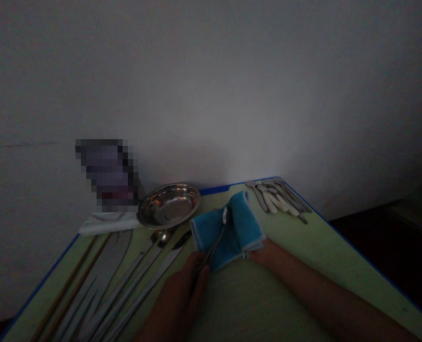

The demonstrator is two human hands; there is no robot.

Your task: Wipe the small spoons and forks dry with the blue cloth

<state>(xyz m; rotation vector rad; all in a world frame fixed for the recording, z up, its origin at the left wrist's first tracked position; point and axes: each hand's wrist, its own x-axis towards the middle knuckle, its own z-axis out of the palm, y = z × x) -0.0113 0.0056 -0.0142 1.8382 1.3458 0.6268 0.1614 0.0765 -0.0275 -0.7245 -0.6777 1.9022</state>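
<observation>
My left hand [184,289] is closed around the handle of a metal spoon [217,241], which points up and away from me. The spoon's bowl end lies against a blue cloth [248,225] with pale edging. From the right, my right hand [261,254] reaches behind the cloth and holds it, its fingers mostly hidden by the fabric. The cloth is folded up around both sides of the spoon bowl. Both hands are above a green tabletop [289,256] with a blue edge.
A shiny metal bowl [171,206] stands at the back by the wall [225,95]. Long utensils, among them a knife [173,249], lie on the left. Several pieces of cutlery [277,197] lie at the back right. A blurred-out object [107,173] leans at the back left.
</observation>
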